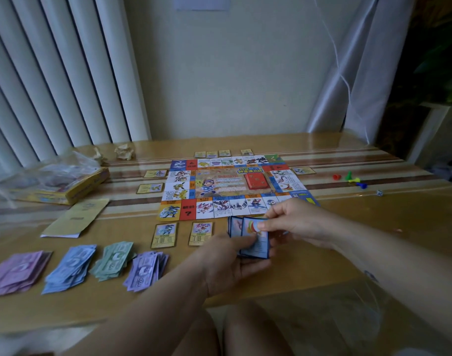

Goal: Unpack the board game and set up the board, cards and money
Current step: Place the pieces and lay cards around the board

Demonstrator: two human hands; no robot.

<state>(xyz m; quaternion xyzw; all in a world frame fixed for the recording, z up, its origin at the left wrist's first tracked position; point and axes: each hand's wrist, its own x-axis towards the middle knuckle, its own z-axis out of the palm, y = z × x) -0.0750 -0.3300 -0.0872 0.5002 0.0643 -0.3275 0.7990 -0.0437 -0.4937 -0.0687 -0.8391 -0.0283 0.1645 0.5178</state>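
Note:
The game board (235, 186) lies flat on the table with a red card deck (255, 181) on its centre. Yellow property cards (164, 235) lie around its edges. Several stacks of paper money (73, 268) sit in a row at the near left. My left hand (232, 263) holds a stack of blue-bordered cards (253, 240) just below the board's near edge. My right hand (294, 224) pinches the top card of that stack by its upper right corner.
The yellow game box (65, 186) and clear plastic wrap sit at the far left, with a folded leaflet (78, 218) in front of it. Coloured pawns (348, 178) and a die (379, 193) lie to the right. A radiator and a curtain stand behind the table.

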